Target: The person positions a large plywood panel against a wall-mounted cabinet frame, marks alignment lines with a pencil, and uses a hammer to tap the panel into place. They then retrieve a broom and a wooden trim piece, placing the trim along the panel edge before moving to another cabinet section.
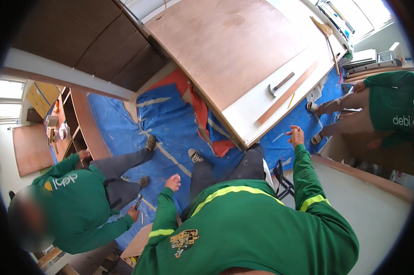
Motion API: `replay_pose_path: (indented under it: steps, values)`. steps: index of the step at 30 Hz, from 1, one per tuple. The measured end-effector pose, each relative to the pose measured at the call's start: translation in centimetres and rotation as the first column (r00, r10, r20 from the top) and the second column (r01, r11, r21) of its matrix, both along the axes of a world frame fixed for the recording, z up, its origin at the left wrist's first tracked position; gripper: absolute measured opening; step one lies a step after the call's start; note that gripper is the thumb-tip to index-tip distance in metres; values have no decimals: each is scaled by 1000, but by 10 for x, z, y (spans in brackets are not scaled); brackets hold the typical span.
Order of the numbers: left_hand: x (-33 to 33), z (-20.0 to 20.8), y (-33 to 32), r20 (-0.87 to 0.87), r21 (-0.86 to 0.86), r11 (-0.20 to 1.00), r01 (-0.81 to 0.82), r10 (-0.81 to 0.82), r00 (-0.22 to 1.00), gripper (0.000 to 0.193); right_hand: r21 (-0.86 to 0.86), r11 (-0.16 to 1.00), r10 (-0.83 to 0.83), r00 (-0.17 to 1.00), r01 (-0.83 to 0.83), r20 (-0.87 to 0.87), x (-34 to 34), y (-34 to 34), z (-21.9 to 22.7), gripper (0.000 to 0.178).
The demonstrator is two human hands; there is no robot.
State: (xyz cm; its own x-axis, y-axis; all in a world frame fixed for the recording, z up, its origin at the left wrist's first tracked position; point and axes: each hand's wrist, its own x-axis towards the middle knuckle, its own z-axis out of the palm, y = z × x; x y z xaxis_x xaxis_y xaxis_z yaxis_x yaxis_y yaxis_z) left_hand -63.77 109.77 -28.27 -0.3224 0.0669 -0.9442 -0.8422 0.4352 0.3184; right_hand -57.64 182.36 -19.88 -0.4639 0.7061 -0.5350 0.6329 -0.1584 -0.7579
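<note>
My left hand (173,182) hangs over the blue floor sheet (120,121) with nothing visible in it, its fingers loosely bent. Raised beside the near corner of the large white-edged worktop is my right hand (296,136), fingers apart and holding nothing. On the worktop's white border (246,120) lies a claw hammer (280,85) with a dark handle. A long thin wooden strip (285,95) rests alongside it, with a yellow pencil (291,100) close by. A broad reddish-brown wood panel (220,41) covers much of the top.
At left a co-worker (78,206) holds a dark tool (138,201) near a wooden shelf unit (90,128). Another person (390,105) stands at right. A straw brush (324,27) lies at the worktop's far end. A folded black stand (284,181) is beside my legs.
</note>
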Motion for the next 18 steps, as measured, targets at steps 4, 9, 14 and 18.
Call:
replay_pose_path:
  steps: [4, 9, 14, 18]
  values:
    - [-62, 16, -43, -165, -43, 998, 50, -57, 985, 49, -18, 1000, -13, 986, 16, 164, 51, -112, -15, 33]
    - [-121, 36, -65, -282, 99, 972, 215, -180, 942, 34, 213, 867, 383, 876, -450, 294, 117, -209, -53, 36]
    - [-150, 28, -41, -500, 160, 890, 426, -299, 813, 25, 26, 982, 169, 924, -189, 342, 120, -251, -39, 39]
    - [-174, 22, 17, -514, 166, 802, 574, -426, 745, 30, -27, 988, -134, 943, 149, 306, 103, -248, -26, 38]
